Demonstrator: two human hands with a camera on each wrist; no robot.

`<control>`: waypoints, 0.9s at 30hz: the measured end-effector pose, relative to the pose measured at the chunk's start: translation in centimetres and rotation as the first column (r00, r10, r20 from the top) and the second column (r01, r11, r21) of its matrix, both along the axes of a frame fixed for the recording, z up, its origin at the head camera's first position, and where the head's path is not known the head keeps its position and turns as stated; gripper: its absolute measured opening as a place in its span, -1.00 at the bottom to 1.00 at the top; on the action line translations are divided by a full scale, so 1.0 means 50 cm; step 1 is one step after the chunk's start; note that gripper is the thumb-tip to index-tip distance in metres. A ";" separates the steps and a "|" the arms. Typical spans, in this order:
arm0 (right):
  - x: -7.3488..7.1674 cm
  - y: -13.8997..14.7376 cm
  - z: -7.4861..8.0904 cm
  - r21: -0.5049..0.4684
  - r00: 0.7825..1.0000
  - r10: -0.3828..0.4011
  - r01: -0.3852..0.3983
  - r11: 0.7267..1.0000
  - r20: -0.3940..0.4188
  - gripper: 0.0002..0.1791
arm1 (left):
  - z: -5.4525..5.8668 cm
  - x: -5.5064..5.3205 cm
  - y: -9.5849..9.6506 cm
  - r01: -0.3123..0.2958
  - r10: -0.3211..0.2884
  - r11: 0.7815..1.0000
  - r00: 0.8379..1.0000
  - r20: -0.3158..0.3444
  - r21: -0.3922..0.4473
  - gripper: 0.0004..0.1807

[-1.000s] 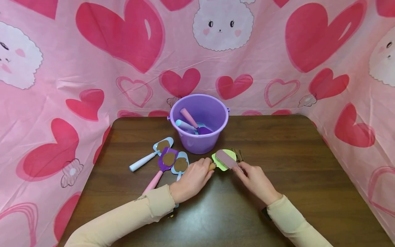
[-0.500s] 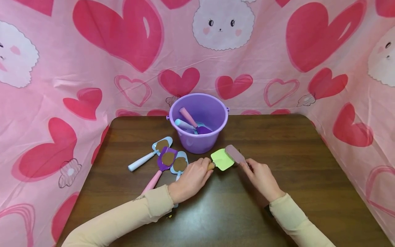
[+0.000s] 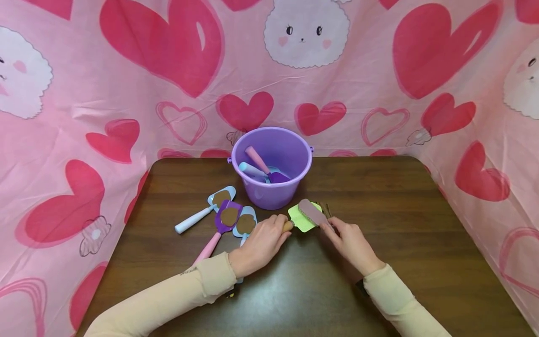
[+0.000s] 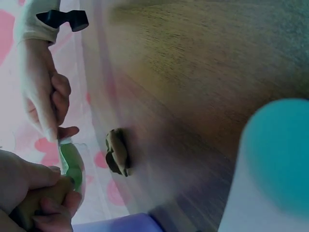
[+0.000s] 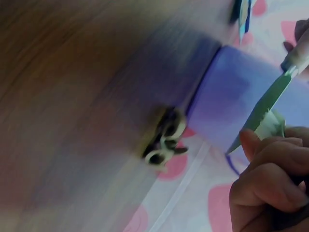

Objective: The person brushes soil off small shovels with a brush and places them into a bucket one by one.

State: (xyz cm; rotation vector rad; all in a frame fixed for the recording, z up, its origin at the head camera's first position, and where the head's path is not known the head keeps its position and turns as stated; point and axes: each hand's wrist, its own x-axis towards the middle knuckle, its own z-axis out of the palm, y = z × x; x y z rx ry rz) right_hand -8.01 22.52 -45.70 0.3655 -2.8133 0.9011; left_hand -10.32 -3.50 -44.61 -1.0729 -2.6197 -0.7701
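My left hand (image 3: 262, 243) grips the wooden handle (image 3: 288, 226) of a small lime-green toy shovel (image 3: 297, 219). Its blade is raised above the tabletop, as the left wrist view shows. In my right hand (image 3: 351, 243) is a mauve brush (image 3: 310, 210) with a row of pale bristles, held by its handle. The brush head lies across the blade and hides part of it; bristles appear to touch the surface. Just beyond the blade sits a brown, curled, clay-like lump (image 5: 164, 137), also visible in the left wrist view as a brown lump (image 4: 117, 152) on the table.
Behind the hands stands a purple bucket (image 3: 271, 194) holding pink- and blue-handled shovels. To the left lie a blue shovel (image 3: 195, 220), a purple shovel with pink handle (image 3: 208, 248) and another blue shovel (image 3: 252, 213), each with a brown patch. My left forearm partly covers other items.
The brush slid right to the blade's far edge, then came back left over its middle. The green blade has turned and tilted slightly. My left hand stays in nearly the same place.
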 end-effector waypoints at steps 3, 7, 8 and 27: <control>-0.003 0.018 0.000 0.006 0.999 -0.052 0.052 0.999 -0.008 -0.86 | 0.004 0.000 -0.001 0.004 -0.004 1.000 1.000 0.025 0.008 -0.75; 0.000 0.034 0.006 0.008 0.997 -0.078 0.078 0.997 -0.009 -0.84 | 0.006 -0.001 -0.001 0.005 -0.007 1.000 0.997 0.071 0.027 -0.74; 0.002 0.036 0.009 0.006 0.997 -0.082 0.082 0.997 -0.011 -0.84 | 0.006 -0.001 -0.001 0.003 -0.006 0.999 0.997 0.083 0.039 -0.73; 0.034 0.025 0.056 -0.055 0.993 -0.085 0.081 0.995 -0.081 -0.87 | 0.005 -0.010 0.006 -0.042 0.037 0.999 0.953 0.301 0.009 -0.77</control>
